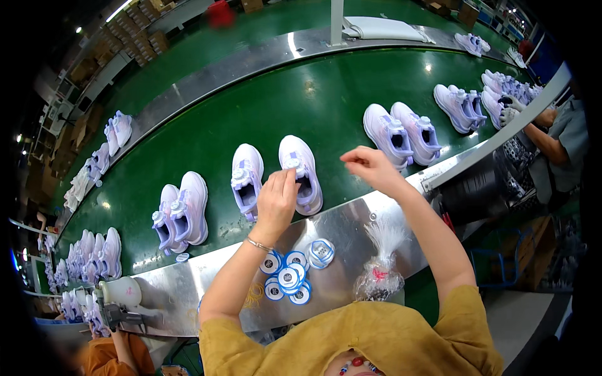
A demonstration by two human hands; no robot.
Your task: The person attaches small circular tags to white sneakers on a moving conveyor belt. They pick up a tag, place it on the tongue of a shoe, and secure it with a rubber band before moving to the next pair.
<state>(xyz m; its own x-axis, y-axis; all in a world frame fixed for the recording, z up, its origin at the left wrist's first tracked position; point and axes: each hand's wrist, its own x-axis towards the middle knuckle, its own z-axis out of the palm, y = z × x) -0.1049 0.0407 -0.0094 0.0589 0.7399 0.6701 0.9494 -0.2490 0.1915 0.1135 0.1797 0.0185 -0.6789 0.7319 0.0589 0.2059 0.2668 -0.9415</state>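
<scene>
landmark = the pair of lilac-white shoes [276,178] in the middle of the green conveyor belt [313,100], toes pointing away from the person.

left hand [278,199] sits right at the near end of that pair, between the two shoes, fingers [290,182] bunched together and touching the heel/opening of the right-hand shoe; can't tell if anything small is pinched in them. thin bracelet [258,244] on that wrist.

right hand [370,164] is raised just right of the pair, over the belt's near edge, fingers pinched together at the tips; too small to tell what, if anything, is between them.

nearer than the pair, on the steel tabletop [188,288] along the belt: a cluster of round blue-white tags [290,276] below the left forearm, and a clear plastic bag [379,276] w/ small bits inside, right of the tags.

more shoe pairs on the belt: one pair [180,216] left of the landmark pair, another [404,133] to its right, others further out both ways.

far right of the pair, another person's gloved hand [513,110] rests by shoes. far left & nearer, a white tool [119,297] at the tabletop's end.
</scene>
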